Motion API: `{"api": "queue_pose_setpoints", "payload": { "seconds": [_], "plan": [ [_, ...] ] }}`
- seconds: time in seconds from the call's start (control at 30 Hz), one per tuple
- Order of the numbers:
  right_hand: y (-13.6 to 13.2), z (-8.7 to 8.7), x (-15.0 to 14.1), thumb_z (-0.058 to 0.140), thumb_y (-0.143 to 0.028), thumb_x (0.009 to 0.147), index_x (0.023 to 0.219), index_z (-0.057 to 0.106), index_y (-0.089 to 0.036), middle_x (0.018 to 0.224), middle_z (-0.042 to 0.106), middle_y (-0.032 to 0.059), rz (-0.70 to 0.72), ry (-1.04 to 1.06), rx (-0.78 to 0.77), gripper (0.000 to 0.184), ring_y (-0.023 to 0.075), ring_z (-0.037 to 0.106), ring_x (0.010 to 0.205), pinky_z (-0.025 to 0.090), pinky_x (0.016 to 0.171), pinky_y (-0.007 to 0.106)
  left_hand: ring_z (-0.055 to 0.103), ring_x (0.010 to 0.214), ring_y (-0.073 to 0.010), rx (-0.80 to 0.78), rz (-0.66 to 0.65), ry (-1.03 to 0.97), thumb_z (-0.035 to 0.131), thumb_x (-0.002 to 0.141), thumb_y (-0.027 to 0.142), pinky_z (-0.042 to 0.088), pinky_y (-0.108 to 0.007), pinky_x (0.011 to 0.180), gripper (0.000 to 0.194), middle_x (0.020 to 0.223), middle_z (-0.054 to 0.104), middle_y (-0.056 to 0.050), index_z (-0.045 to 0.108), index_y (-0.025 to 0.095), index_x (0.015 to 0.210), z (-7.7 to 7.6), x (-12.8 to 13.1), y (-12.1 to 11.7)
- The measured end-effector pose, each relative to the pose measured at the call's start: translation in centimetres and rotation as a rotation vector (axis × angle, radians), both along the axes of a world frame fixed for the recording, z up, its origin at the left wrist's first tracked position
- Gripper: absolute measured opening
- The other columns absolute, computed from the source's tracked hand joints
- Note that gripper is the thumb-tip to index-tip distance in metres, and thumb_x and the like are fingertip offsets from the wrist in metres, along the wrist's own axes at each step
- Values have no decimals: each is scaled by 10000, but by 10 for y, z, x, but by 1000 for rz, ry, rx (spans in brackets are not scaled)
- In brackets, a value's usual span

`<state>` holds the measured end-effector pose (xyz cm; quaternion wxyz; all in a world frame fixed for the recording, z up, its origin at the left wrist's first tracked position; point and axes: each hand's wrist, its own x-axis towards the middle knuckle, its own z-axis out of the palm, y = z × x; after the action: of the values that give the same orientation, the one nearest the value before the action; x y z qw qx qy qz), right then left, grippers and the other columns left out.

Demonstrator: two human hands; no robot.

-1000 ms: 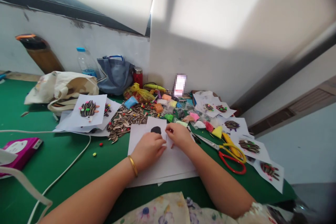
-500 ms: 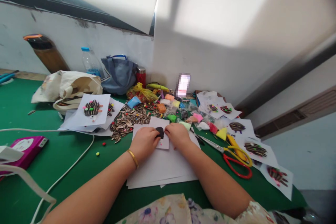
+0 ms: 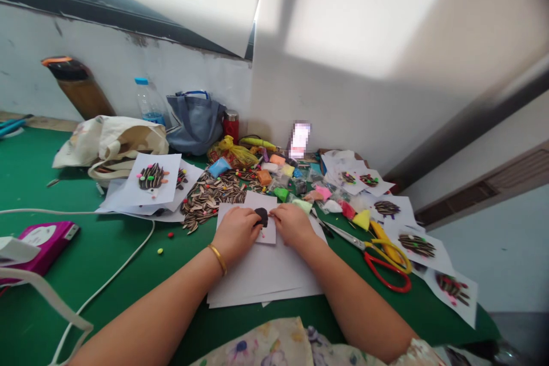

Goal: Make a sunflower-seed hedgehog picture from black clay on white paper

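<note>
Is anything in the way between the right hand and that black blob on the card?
Nothing visible: only a sliver of card shows between the right hand and the black blob. The left hand touches the blob's left side.

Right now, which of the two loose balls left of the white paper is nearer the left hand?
The red ball; the yellow-green ball lies farther from the left hand.

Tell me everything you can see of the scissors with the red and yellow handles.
The scissors lie on the green table, right of the right hand. Their silvery, metal-looking blades point away and leftward, seemingly closed. One handle loop is yellow, the nearer one red; both look smooth and glossy. A yellow tool lies against the yellow loop. Neither hand touches them.
</note>
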<state>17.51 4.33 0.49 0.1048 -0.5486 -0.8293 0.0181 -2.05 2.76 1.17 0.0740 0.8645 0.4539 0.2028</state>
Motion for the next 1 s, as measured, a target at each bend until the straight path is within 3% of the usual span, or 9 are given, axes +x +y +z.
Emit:
{"api": "queue_pose_setpoints", "payload": {
  "seconds": [0.33,0.57,0.83,1.0],
  "plan": [
    [-8,1,2,522,-162,865,1103,703,-235,1011,682,68,78,2,16,308,198,585,938,407,841,298,594,904,-213,10,3,-32,533,883,260,413,-373,879,183,957,668,-70,688,201,962,-1,1,1],
    [-12,-2,7,505,-108,847,1214,638,-187,1094,668,90,69,75,22,399,200,567,1010,407,899,300,589,948,-206,-33,46,-90,560,866,247,440,-343,862,208,1008,647,-76,654,188,1042,-3,0,3],
    [-14,-4,6,513,-108,837,1169,671,-222,1039,655,76,78,54,22,385,204,544,963,398,896,313,588,938,-203,-46,54,-102,566,865,248,440,-330,853,203,1003,642,-74,649,189,1041,-4,-1,5],
    [-14,-5,7,505,-98,845,1239,622,-192,1077,645,90,86,71,14,421,203,533,990,394,898,310,587,943,-205,-63,63,-107,579,855,243,435,-332,861,196,992,650,-72,661,199,1027,-3,0,5]
  ]
}}
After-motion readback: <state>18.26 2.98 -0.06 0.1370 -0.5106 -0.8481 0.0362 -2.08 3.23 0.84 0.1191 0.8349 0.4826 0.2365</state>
